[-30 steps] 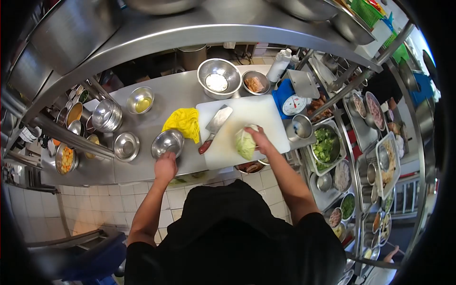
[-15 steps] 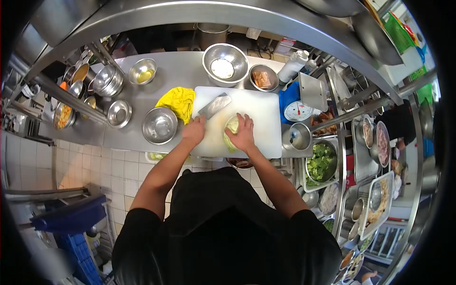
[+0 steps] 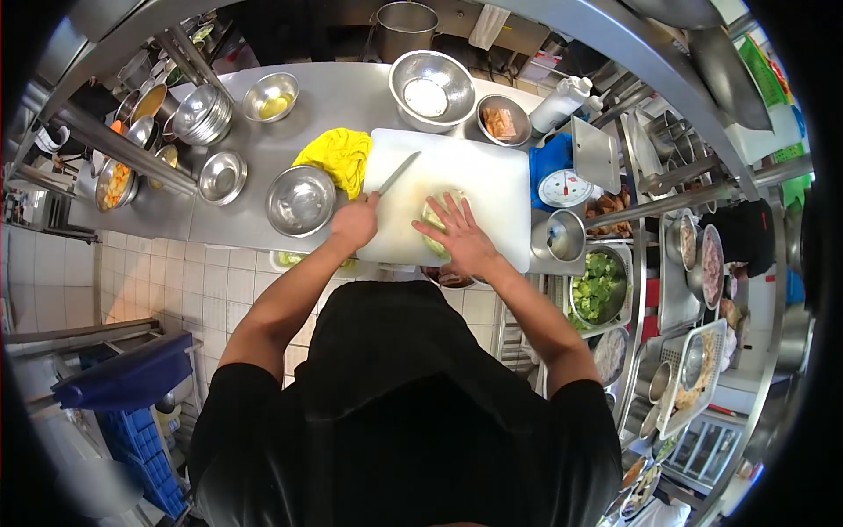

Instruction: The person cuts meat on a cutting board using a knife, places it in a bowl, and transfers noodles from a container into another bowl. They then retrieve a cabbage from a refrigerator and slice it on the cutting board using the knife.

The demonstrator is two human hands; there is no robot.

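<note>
My left hand (image 3: 355, 223) is closed round the handle of a knife (image 3: 401, 172), whose blade points up and right, edge-on over the white cutting board (image 3: 500, 176). With fingers spread, my right hand (image 3: 465, 237) lies on a pale green cabbage piece (image 3: 435, 215), partly covering it. The cabbage rests on the board's lower middle. A yellow cloth (image 3: 336, 158) touches the board's left side, and an empty steel bowl (image 3: 300, 201) sits just below the cloth.
A blue scale (image 3: 551, 158) and a steel pot (image 3: 562, 235) stand right of the board. Behind it are a large bowl (image 3: 431, 88) and a bowl with orange-pink pieces (image 3: 503, 121). A steel shelf rail (image 3: 650, 61) curves overhead. Food trays line the right side.
My left hand has left the steel bowl and taken the knife, turning its blade from flat to edge-on. My right hand has set the cabbage down and spread its fingers over it.
</note>
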